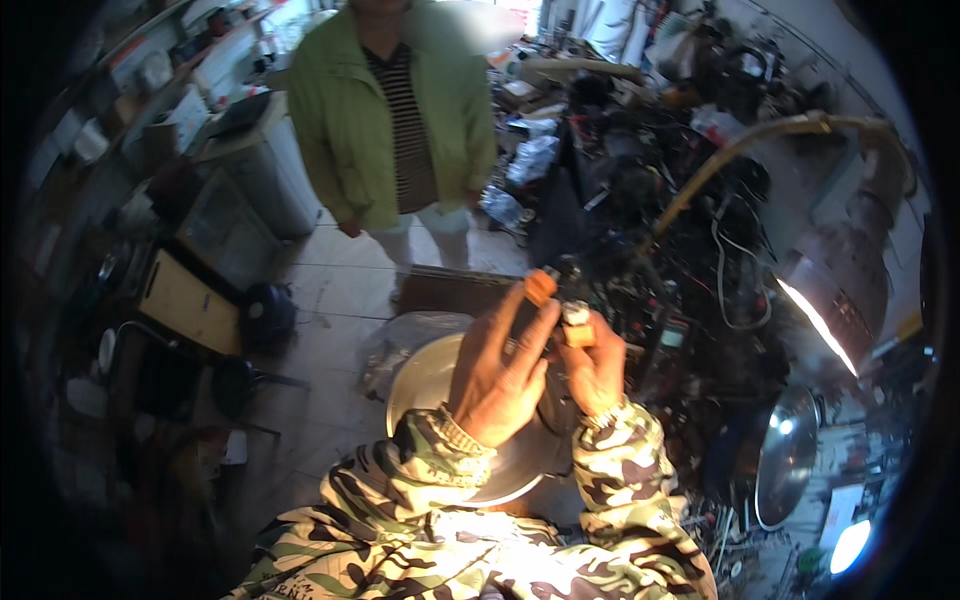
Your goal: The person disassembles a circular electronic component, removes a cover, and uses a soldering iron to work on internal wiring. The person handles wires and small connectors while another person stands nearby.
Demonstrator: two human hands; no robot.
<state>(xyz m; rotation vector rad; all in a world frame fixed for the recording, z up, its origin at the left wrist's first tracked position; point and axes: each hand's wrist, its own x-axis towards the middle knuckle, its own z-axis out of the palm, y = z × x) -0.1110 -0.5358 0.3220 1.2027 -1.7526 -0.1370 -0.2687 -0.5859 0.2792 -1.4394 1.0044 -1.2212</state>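
Note:
Both hands are raised under the lamp, above a pale round basin (420, 390). My left hand (495, 375) grips a small orange object (540, 287) near its fingertips, with a dark part beside it. My right hand (597, 370) holds a second orange piece (577, 332) topped with a whitish or metallic end, a little lower and to the right. The two pieces are apart. Whether anything joins them is too small to tell. Camouflage sleeves cover both of my forearms.
A person in a green jacket (435, 130) stands opposite on the tiled floor (330, 290). A lit gooseneck lamp (835, 290) arches in from the right over a cluttered bench (705, 280). Shelves (175, 120) and a cream panel (190, 300) line the left. A round metal disc (785, 455) is at lower right.

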